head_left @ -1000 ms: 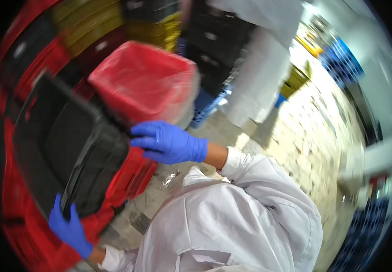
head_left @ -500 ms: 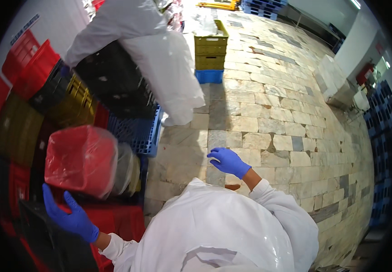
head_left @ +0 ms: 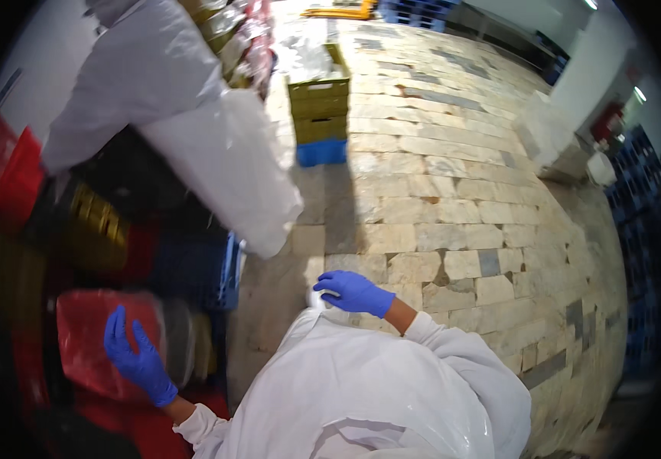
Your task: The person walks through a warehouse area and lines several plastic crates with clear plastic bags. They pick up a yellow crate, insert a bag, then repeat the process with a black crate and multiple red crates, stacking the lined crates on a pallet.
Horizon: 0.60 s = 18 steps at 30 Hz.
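Observation:
My left hand (head_left: 139,356), in a blue glove, is raised with its thumb apart from its fingers and nothing in it. Behind it in the view, a red crate (head_left: 89,329) covered in clear plastic lies beside translucent and olive pieces; I cannot tell whether the hand touches it. My right hand (head_left: 356,295), also blue-gloved, hovers in front of my body with its fingers loosely bent and partly spread. Its fingertips are close to the peaked edge of my white apron (head_left: 346,367), and no held object shows.
A person in white (head_left: 154,84) bends over dark crates (head_left: 131,172) at the left, near a blue pallet (head_left: 200,268). Olive crates (head_left: 319,107) stand on a blue base (head_left: 321,151) ahead. Blue pallets (head_left: 640,229) are stacked along the right, beyond the stone-tiled floor (head_left: 453,206).
The view has shifted, so the crates and the other person sit lower and farther left. My left hand now overlaps the plastic-covered crate; my right hand is nearer the apron's peak.

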### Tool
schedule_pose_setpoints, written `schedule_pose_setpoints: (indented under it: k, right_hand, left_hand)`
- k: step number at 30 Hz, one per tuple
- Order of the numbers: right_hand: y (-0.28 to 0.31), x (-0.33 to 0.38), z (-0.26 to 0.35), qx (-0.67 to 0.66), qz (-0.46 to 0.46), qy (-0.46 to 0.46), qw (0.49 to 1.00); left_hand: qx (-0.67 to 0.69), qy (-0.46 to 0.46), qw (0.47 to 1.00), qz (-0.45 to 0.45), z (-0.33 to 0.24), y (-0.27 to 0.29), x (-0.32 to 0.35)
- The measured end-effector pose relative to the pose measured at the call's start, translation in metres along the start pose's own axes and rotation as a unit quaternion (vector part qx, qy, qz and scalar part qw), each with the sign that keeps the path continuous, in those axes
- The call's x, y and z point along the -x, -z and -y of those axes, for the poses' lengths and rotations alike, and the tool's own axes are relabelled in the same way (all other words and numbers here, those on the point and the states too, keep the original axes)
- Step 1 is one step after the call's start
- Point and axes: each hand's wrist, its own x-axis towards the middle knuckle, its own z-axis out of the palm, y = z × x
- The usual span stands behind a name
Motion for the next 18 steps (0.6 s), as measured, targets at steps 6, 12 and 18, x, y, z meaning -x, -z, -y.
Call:
schedule_pose_setpoints:
  k: [6, 12, 18]
  right_hand:
    - [0.072, -0.058, -0.066, 0.092, 0.032, -0.095, 0.991]
    - [0.135, -0.073, -0.124, 0.095, -0.04, -0.22, 0.97]
    - [0.167, -0.074, -0.205, 0.009, -0.089, -0.256, 0.963]
  left_hand:
    - [0.134, -0.035, 0.983, 0.117, -0.044, -0.161, -0.089]
    - [0.261, -0.212, 0.906, 0.256, -0.163, -0.303, -0.176]
    - [0.306, -0.265, 0.874, 0.269, -0.237, -0.411, -0.208]
